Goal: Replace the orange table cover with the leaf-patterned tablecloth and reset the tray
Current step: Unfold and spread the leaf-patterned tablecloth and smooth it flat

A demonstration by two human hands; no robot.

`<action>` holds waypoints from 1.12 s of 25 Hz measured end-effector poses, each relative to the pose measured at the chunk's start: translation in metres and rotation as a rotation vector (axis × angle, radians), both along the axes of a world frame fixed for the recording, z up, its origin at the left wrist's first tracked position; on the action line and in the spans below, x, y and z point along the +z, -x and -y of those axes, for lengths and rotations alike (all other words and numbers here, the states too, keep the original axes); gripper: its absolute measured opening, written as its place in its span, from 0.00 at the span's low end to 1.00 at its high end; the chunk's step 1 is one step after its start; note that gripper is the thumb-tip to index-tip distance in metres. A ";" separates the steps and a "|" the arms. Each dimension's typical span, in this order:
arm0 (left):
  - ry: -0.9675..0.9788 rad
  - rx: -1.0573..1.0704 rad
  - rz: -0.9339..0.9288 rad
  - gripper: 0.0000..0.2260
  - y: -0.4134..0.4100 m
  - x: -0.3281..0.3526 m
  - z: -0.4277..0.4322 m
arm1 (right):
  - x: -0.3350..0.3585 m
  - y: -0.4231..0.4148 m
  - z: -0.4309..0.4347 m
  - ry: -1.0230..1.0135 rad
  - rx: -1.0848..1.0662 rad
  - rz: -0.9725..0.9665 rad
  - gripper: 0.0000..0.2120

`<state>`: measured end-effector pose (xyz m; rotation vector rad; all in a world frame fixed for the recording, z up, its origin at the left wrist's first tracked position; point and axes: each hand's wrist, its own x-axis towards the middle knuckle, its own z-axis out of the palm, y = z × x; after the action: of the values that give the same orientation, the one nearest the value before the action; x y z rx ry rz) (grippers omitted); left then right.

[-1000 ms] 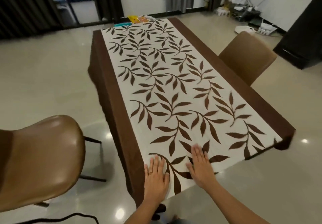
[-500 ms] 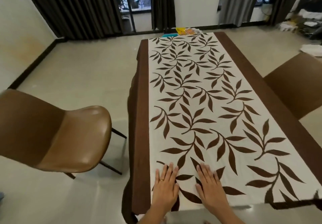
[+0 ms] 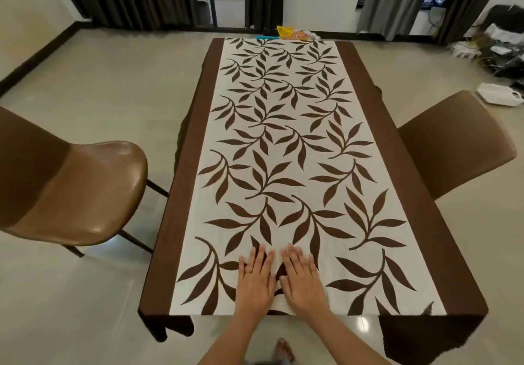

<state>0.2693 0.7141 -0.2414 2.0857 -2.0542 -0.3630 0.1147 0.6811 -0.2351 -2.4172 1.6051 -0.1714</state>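
The leaf-patterned tablecloth (image 3: 286,149), white with brown leaves and brown side borders, lies spread over the whole table. My left hand (image 3: 255,278) and my right hand (image 3: 302,276) rest flat on it side by side near the front edge, palms down, fingers apart, holding nothing. A ring sits on one finger of my left hand. Beyond the far end of the table lie a yellow-orange packet (image 3: 292,34) and a teal edge (image 3: 266,37); what they are is unclear. I see no orange cover and no tray.
A brown chair (image 3: 76,191) stands left of the table and another brown chair (image 3: 453,146) at the right. Clutter and cables lie on the floor at the far right (image 3: 496,61). Dark curtains and windows line the back wall. My foot (image 3: 283,350) shows below the table edge.
The view has swung so that the table now runs straight ahead. Both hands stayed flat on the cloth near the front edge and now lie closer together near the middle.
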 end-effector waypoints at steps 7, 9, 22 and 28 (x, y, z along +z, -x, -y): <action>0.008 0.057 -0.084 0.24 0.015 0.008 0.002 | 0.002 0.058 0.012 -0.003 -0.167 -0.028 0.29; 0.019 0.019 -0.117 0.24 0.029 0.008 0.006 | 0.003 0.039 0.005 -0.016 -0.040 -0.020 0.27; 0.023 0.075 -0.074 0.26 0.057 0.010 0.007 | 0.010 0.179 0.009 -0.054 -0.360 -0.022 0.33; -0.003 0.073 -0.151 0.27 0.151 0.015 0.011 | 0.004 0.125 -0.002 -0.015 -0.015 -0.014 0.28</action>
<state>0.1185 0.7031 -0.2267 2.0601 -1.8887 -0.4952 -0.0106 0.6836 -0.2312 -2.4010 1.6249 -0.1443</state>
